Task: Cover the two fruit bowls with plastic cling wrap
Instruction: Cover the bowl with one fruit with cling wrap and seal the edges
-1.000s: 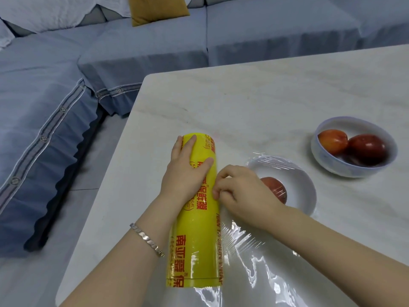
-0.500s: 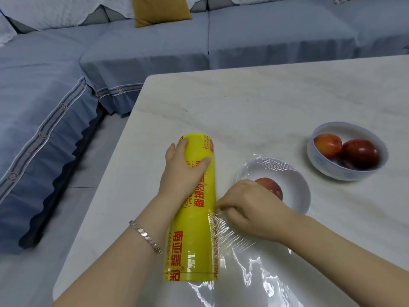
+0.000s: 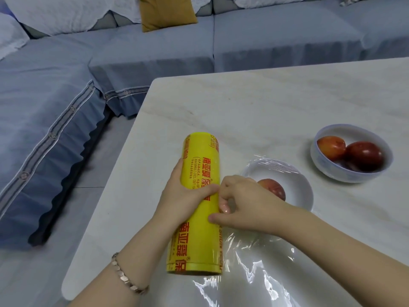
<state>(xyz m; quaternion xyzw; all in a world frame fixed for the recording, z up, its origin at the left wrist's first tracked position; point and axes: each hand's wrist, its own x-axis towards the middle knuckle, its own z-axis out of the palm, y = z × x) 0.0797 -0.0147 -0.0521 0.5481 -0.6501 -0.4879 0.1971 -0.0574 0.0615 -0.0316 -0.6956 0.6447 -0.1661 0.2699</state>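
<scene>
Cling wrap roll (image 3: 199, 202): yellow printed plastic skin, smooth, soft sheen.
Cling film (image 3: 254, 275): clear thin plastic, wrinkled, very glossy, hard white glints.
Near bowl (image 3: 303, 196): white, smooth, glazed look; film at its far rim finely creased.
Far bowl (image 3: 354, 176): white, smooth, glossy glaze.
Fruit (image 3: 363, 156): red skins, smooth, mild shine.
Table top (image 3: 243, 103): pale veined stone look, smooth, low sheen.
Bracelet (image 3: 126, 278): on your wrist, linked metal, polished.
Sofa cover (image 3: 55, 111): blue-grey cloth, matt.
Cushion (image 3: 166, 12): mustard cloth, matt.

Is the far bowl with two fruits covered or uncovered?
Uncovered: no film or glare spans the far bowl, unlike the wrapped near bowl.
</scene>
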